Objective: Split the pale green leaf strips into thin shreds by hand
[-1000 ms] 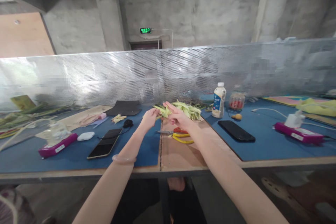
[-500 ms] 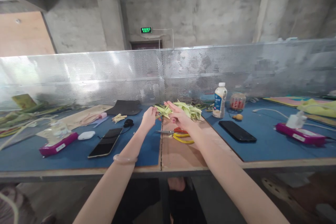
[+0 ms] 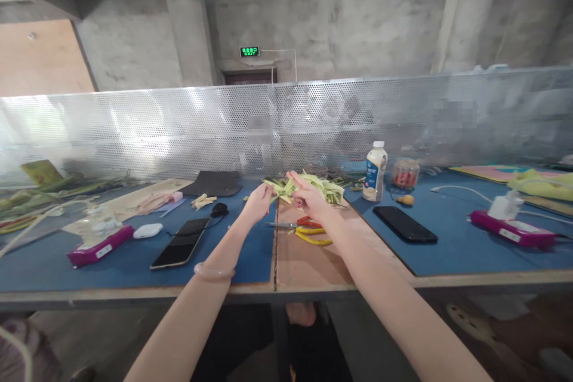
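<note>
Both my arms reach forward to a pile of pale green leaf strips at the back of the bench. My left hand is closed, pinching the left end of a few strips. My right hand is closed on the same strips just to the right, with the fingers curled over them. A pair of scissors with red and yellow handles lies on the brown board right under my right hand.
On the blue mat lie a black phone, a white case and a magenta pack at left. A second phone, a white bottle and another magenta pack are at right. A perforated metal screen closes the back.
My left hand has shifted a little right and forward onto the strips. My right hand's fingers, spread before, have curled down over them.
</note>
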Demonstrator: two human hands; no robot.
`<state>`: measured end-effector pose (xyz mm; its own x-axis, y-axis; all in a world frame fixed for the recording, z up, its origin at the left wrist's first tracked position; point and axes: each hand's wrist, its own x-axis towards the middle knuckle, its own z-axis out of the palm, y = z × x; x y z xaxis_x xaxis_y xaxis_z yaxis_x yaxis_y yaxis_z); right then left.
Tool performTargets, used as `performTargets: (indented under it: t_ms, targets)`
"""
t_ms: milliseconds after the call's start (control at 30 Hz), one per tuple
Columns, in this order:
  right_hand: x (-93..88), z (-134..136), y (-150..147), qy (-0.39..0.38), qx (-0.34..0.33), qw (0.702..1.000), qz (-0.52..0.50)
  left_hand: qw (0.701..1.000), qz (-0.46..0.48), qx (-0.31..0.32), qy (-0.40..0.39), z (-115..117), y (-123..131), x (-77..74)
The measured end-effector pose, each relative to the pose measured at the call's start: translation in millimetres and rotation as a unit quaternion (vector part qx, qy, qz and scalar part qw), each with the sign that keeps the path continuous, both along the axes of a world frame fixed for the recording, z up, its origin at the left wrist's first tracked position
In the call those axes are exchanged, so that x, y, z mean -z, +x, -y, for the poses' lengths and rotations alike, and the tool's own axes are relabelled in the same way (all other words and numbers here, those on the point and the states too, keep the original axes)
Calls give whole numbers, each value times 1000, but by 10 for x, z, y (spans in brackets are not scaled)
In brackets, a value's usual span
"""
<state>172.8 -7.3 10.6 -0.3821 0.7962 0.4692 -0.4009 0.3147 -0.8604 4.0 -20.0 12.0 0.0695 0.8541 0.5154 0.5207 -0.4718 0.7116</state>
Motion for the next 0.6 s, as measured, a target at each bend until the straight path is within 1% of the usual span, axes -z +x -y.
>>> performTargets:
  t_ms: [200, 333, 500, 600]
  targets:
    - [4, -11, -6, -4, 23, 1000, 16, 1000, -29, 1, -8, 47, 23, -22]
    - [8, -11, -25, 1, 46, 998, 32, 999, -32, 8, -9, 57, 28, -24]
    - [14, -20, -27, 18, 15, 999, 22, 1000, -16, 13, 7, 24, 6, 2]
    - [32, -29, -34, 23, 3, 1000, 19, 999, -7, 28, 29, 7, -1, 4]
